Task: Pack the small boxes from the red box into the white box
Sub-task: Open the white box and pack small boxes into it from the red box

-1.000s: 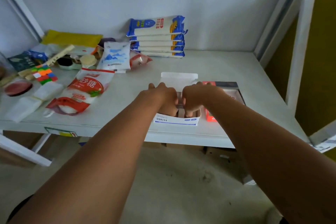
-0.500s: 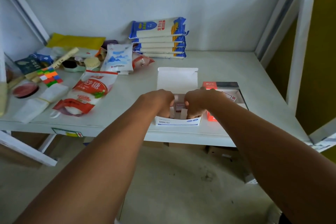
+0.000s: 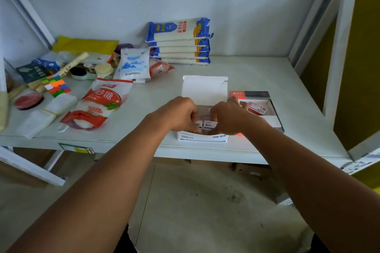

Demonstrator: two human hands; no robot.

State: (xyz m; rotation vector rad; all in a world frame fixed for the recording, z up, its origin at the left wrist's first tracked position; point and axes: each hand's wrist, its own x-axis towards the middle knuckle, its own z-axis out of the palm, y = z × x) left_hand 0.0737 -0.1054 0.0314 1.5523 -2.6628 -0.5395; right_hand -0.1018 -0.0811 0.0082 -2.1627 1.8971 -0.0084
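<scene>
Small boxes (image 3: 206, 124) stand packed inside the white box (image 3: 202, 138), which sits at the front edge of the pale shelf (image 3: 267, 76) with its lid flap (image 3: 204, 89) folded up and back. Printed labels show on the two nearest the front wall. Both hands reach down into this box. The left hand (image 3: 178, 114) is curled, its fingers bent down onto the small boxes at the left side; the right hand (image 3: 228, 117) is likewise curled, fingertips pressed onto those at the right. Whether either hand actually grips one or only pushes on it cannot be told, since the fingertips are hidden behind the knuckles.

Just to the right, touching or nearly touching the white box, lies the open red box (image 3: 257, 96), and one more small box with a red label (image 3: 258, 108) lies tilted inside it near the back.

Further left on the shelf lies a red-and-white sugar bag (image 3: 98, 104), with a blue-and-white pouch (image 3: 133, 64) behind it. A stack of blue noodle packs (image 3: 178, 41) rests against the back wall. At the far left are a colourful twisted puzzle cube (image 3: 56, 86), a round red tin (image 3: 28, 100) and a yellow packet (image 3: 85, 44).
</scene>
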